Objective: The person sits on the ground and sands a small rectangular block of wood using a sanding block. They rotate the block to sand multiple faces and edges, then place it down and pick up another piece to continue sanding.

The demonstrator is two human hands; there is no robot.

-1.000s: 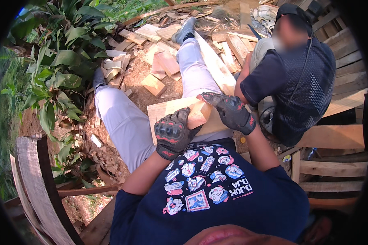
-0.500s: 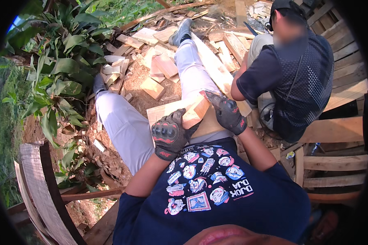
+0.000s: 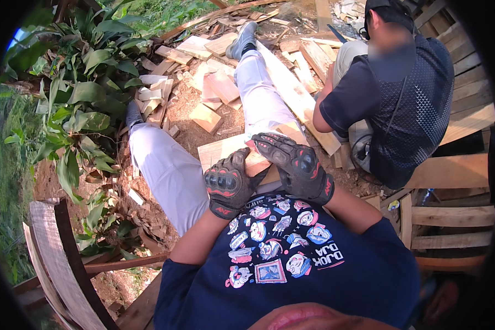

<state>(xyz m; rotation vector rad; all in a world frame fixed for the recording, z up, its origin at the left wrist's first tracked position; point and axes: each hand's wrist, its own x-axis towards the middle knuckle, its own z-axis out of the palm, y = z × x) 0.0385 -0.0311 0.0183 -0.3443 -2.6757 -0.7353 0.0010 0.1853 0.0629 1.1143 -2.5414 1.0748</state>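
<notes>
Wooden board (image 3: pixel 225 151) gripped by both gloved hands, left (image 3: pixel 228 181) and right (image 3: pixel 294 165), above dirt ground (image 3: pixel 190 129) littered with offcuts (image 3: pixel 206 116).

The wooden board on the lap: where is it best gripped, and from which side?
Probably by its near end, from the person's own side. The wooden board lies flat across the lap with its far end toward the ground, and both gloved hands already meet it there: left hand at the near edge, right hand on top, leaving the far part free.
</notes>
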